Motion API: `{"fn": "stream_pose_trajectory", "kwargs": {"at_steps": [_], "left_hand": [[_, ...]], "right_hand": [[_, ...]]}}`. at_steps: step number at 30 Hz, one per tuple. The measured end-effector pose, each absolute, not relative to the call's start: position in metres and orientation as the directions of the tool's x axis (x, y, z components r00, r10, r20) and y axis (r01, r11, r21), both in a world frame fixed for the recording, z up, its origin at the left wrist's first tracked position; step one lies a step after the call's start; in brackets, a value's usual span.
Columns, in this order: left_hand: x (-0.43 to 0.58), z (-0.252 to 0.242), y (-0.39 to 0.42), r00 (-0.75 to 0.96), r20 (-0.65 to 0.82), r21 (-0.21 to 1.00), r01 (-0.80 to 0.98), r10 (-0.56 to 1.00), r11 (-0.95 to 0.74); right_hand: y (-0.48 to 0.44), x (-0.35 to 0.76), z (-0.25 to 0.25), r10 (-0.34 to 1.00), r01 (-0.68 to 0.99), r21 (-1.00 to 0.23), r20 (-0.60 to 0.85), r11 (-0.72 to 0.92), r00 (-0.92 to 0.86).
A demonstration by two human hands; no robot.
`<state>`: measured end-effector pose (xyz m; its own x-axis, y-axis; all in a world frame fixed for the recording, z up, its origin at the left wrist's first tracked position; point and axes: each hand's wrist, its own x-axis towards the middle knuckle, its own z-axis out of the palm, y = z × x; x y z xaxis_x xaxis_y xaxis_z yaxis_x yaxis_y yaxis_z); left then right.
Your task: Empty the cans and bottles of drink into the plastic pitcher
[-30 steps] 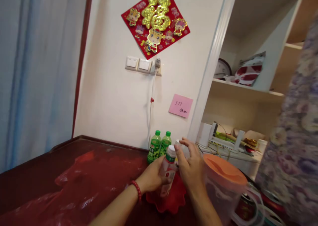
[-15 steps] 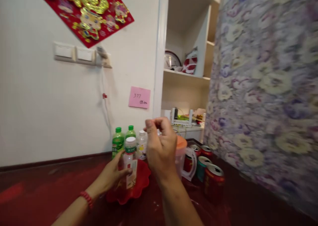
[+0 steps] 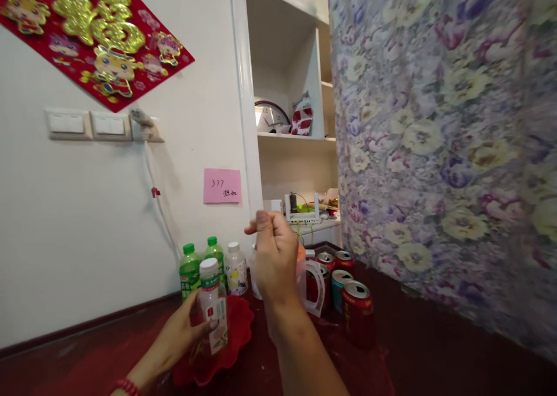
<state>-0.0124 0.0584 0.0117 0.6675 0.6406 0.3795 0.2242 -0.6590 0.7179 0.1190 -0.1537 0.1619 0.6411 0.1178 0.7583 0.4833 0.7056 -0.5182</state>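
My left hand (image 3: 187, 332) is wrapped round a clear bottle (image 3: 217, 320) with a white cap and a label, upright over a red scalloped dish (image 3: 241, 326). Raised to the right of it is my right hand (image 3: 276, 256), its fingers curled and pinched together, in front of a clear pitcher (image 3: 315, 285) with an orange lid. Whatever the right fingers may hold is hidden. Behind the held bottle are two green-capped bottles (image 3: 190, 271) and a white-capped bottle (image 3: 235, 271).
Several cans (image 3: 357, 312) stand right of the pitcher on the dark red table (image 3: 435, 349). A shelf unit (image 3: 291, 143) holds a clock and a router. A pink note (image 3: 221, 186) is on the wall, and a floral curtain (image 3: 435, 181) hangs at the right.
The view has turned right, so the background and objects sit further left. Both hands keep nearly the same poses, the left still round the bottle.
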Motion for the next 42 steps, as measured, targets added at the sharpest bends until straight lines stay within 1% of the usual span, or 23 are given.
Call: {"fn": "stream_pose_trajectory", "kwargs": {"at_steps": [2, 3, 5, 7, 9, 11, 12, 17, 21, 23, 26, 28, 33, 35, 38, 40, 42], "left_hand": [[-0.014, 0.010, 0.060, 0.690, 0.364, 0.749, 0.182, 0.625, -0.637], [-0.014, 0.009, 0.061, 0.697, 0.355, 0.765, 0.166, 0.623, -0.622], [-0.014, 0.008, 0.061, 0.691, 0.344, 0.788, 0.156, 0.635, -0.596], [-0.014, 0.009, 0.061, 0.667, 0.338, 0.802, 0.164, 0.663, -0.574], [-0.014, 0.012, 0.059, 0.640, 0.336, 0.813, 0.174, 0.691, -0.556], [-0.013, 0.016, 0.056, 0.627, 0.331, 0.826, 0.167, 0.705, -0.538], [-0.013, 0.018, 0.054, 0.628, 0.329, 0.832, 0.160, 0.705, -0.531], [-0.013, 0.022, 0.042, 0.665, 0.334, 0.829, 0.130, 0.668, -0.543], [-0.009, 0.019, 0.029, 0.691, 0.303, 0.863, 0.094, 0.657, -0.497], [-0.008, 0.019, 0.025, 0.675, 0.302, 0.873, 0.088, 0.674, -0.479], [-0.009, 0.021, 0.023, 0.658, 0.296, 0.886, 0.082, 0.693, -0.456], [-0.011, 0.024, 0.025, 0.662, 0.289, 0.900, 0.058, 0.692, -0.432], [-0.021, 0.037, 0.031, 0.644, 0.287, 0.948, -0.085, 0.709, -0.307], [-0.026, 0.044, 0.029, 0.629, 0.260, 0.964, -0.128, 0.732, -0.232], [-0.033, 0.053, 0.026, 0.591, 0.196, 0.980, -0.141, 0.782, -0.139], [-0.039, 0.058, 0.030, 0.544, 0.195, 0.979, -0.153, 0.816, -0.131], [-0.047, 0.062, 0.040, 0.461, 0.243, 0.969, -0.166, 0.854, -0.186]], "right_hand": [[-0.158, 0.129, 0.164, 0.102, 0.444, -0.515, 0.729, 0.733, 0.677], [-0.162, 0.135, 0.164, 0.084, 0.452, -0.511, 0.725, 0.731, 0.684], [-0.169, 0.149, 0.165, 0.033, 0.545, -0.505, 0.753, 0.669, 0.658], [-0.176, 0.163, 0.164, 0.012, 0.692, -0.513, 0.808, 0.509, 0.590], [-0.181, 0.176, 0.162, 0.049, 0.803, -0.519, 0.847, 0.291, 0.530], [-0.183, 0.183, 0.159, 0.093, 0.842, -0.523, 0.852, 0.129, 0.515], [-0.183, 0.185, 0.158, 0.109, 0.846, -0.526, 0.849, 0.089, 0.517], [-0.179, 0.172, 0.158, 0.173, 0.854, -0.518, 0.847, 0.056, 0.503], [-0.167, 0.148, 0.159, 0.259, 0.872, -0.481, 0.856, 0.088, 0.447], [-0.157, 0.136, 0.157, 0.389, 0.874, -0.477, 0.825, 0.090, 0.410], [-0.142, 0.124, 0.149, 0.598, 0.880, -0.472, 0.721, 0.053, 0.351], [-0.132, 0.120, 0.142, 0.670, 0.884, -0.465, 0.670, 0.043, 0.320], [-0.116, 0.125, 0.129, 0.765, 0.881, -0.472, 0.575, 0.022, 0.289], [-0.113, 0.128, 0.127, 0.792, 0.878, -0.479, 0.538, 0.005, 0.289], [-0.111, 0.129, 0.124, 0.823, 0.880, -0.474, 0.492, -0.020, 0.284], [-0.111, 0.128, 0.123, 0.838, 0.885, -0.464, 0.469, -0.035, 0.279], [-0.111, 0.127, 0.123, 0.848, 0.889, -0.456, 0.451, -0.049, 0.278]]}}
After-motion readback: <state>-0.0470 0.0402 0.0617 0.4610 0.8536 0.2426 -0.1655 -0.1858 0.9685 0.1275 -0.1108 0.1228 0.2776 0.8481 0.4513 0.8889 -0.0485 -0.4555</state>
